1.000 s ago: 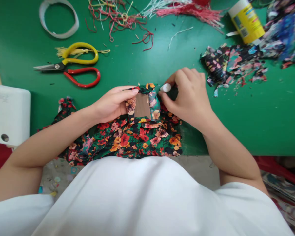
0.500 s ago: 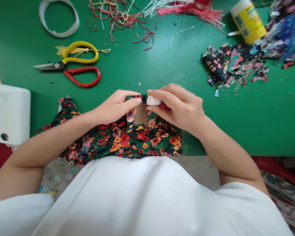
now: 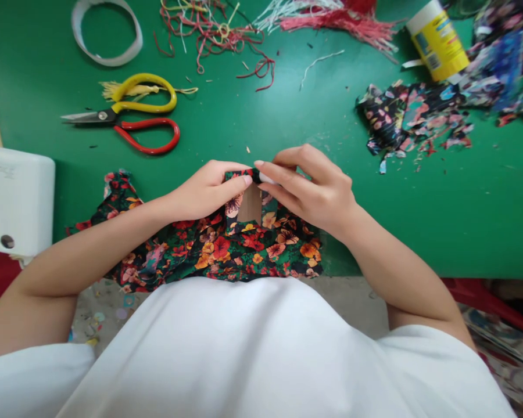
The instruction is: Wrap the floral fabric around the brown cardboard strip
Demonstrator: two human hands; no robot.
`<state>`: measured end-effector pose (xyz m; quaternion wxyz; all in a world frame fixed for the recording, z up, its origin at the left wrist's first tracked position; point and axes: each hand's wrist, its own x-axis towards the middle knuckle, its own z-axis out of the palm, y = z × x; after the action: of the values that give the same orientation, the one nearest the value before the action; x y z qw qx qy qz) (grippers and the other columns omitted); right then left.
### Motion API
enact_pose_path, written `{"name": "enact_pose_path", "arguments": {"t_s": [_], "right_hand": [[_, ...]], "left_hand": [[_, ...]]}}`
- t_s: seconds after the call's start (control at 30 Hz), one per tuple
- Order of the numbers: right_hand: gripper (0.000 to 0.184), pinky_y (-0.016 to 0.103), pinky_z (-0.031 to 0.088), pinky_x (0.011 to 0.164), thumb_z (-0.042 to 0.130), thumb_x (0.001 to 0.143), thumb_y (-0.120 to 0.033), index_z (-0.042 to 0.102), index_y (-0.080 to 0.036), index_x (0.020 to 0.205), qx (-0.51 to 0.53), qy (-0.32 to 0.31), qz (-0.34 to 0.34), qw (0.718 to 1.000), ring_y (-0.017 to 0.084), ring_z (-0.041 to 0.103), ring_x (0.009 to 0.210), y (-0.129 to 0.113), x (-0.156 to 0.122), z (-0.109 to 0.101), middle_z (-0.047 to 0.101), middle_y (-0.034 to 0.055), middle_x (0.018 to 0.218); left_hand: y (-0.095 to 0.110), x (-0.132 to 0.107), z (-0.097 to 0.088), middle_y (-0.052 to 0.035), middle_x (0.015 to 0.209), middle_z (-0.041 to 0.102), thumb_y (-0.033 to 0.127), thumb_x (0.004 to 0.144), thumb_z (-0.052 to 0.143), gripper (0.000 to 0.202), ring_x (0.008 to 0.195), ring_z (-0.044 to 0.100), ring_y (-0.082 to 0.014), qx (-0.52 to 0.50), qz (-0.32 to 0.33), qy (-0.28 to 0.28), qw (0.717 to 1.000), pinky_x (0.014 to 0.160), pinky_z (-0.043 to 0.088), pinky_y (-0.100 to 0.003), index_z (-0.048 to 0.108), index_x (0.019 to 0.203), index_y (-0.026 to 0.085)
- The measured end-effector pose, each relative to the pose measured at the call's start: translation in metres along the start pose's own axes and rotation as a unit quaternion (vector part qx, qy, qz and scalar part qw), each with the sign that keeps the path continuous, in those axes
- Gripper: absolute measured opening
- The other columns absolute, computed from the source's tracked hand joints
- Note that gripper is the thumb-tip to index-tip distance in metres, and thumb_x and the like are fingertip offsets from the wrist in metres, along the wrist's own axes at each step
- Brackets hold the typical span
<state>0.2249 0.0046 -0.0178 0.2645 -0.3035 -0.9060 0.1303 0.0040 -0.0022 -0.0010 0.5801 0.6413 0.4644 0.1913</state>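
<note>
Your left hand (image 3: 207,188) pinches card (image 3: 250,209) at top; your right hand (image 3: 316,188), just beside, fingers closed on white piece (image 3: 267,178). Below grip: fabric flaps (image 3: 233,206) folded over sides, middle bare.

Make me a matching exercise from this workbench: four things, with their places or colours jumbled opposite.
1. Scissors
2. White ring
3. Brown card
4. Yellow-and-white tube

A. Bordered by floral fabric, at the left hand
B. Beside dark fabric scraps
C. Yellow and red handles
D. Top left of the picture

Pairs: 1-C; 2-D; 3-A; 4-B.
</note>
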Motion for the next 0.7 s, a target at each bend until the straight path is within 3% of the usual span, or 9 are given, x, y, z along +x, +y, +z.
{"name": "enact_pose_path", "arguments": {"t_s": [0.23,0.37,0.57,0.7], "right_hand": [[0.025,0.029,0.059,0.084,0.061,0.092,-0.025,0.057,-0.023,0.117,-0.004,0.110,0.004,0.994,0.015,0.069,0.094,-0.0071,0.0021,-0.0051,0.071,0.0048,0.105],[0.017,0.030,0.058,0.087,0.059,0.093,-0.027,0.061,-0.023,0.110,0.027,0.072,0.033,0.996,0.016,0.069,0.098,-0.0058,0.0035,-0.0036,0.071,0.0050,0.107],[0.010,0.026,0.057,0.074,0.059,0.093,-0.031,0.064,-0.024,0.098,0.061,0.061,0.044,0.995,0.014,0.068,0.084,-0.0019,0.0044,0.0017,0.072,0.0042,0.100],[0.012,0.026,0.056,0.074,0.057,0.095,-0.031,0.065,-0.022,0.097,0.060,0.050,0.018,0.997,0.013,0.067,0.085,0.0003,0.0042,0.0033,0.071,0.0037,0.099]], "left_hand": [[-0.0009,0.0000,-0.0017,0.0008,0.066,0.063,0.042,0.091,0.050,0.036,0.058,0.054,-0.0092,-0.009,0.008,-0.008,1.000,0.057,0.044,-0.020,0.069,0.082,0.013],[-0.0022,-0.0005,-0.0007,0.0004,0.064,0.064,0.044,0.091,0.050,0.037,0.060,0.056,-0.0111,-0.005,-0.003,-0.001,1.000,0.060,0.045,-0.021,0.069,0.083,0.013],[-0.0028,0.0005,-0.0003,0.0004,0.064,0.064,0.045,0.091,0.049,0.039,0.060,0.057,-0.0121,0.019,-0.010,0.005,1.000,0.061,0.045,-0.022,0.070,0.082,0.013],[-0.0016,0.0018,-0.0008,0.0007,0.063,0.064,0.044,0.091,0.047,0.040,0.061,0.056,-0.0123,0.046,-0.004,0.004,0.999,0.062,0.045,-0.023,0.071,0.082,0.013]]}}
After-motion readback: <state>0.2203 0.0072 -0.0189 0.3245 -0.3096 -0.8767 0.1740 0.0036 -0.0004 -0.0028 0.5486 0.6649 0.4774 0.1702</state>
